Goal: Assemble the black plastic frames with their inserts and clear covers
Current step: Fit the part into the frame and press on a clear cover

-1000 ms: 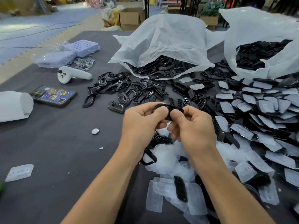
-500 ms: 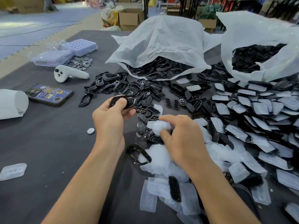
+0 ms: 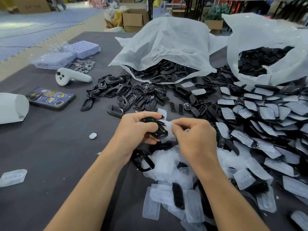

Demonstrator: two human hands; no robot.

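Two hands work over the middle of the dark worktop [image 3: 50,147]. The left hand [image 3: 133,129] has its fingers curled round one black frame [image 3: 158,130], held tilted. The right hand [image 3: 195,139] pinches one clear cover [image 3: 169,125] that touches the frame's right side. Both pieces sit between the two hands, raised above a heap of clear covers [image 3: 166,165] too many to count.

One empty frame [image 3: 141,160] lies just under the left wrist, and one black insert [image 3: 178,197] lies among the covers toward the near edge.

Two white bags stand along the far edge. The middle bag [image 3: 166,47] spills frames and the right-hand bag [image 3: 266,47] holds more black parts. A loose pile of frames [image 3: 120,92] spreads in front of the middle bag. Covered pieces [image 3: 266,117] overlap in dozens along the right edge.

Toward the left edge lie one phone [image 3: 51,98], one white controller [image 3: 71,78], one white roll [image 3: 11,107], lilac trays [image 3: 71,52] and a small pile of metal discs [image 3: 83,65]. One single disc [image 3: 93,135] lies left of the hands. One lone cover [image 3: 13,177] lies near the near-left corner.
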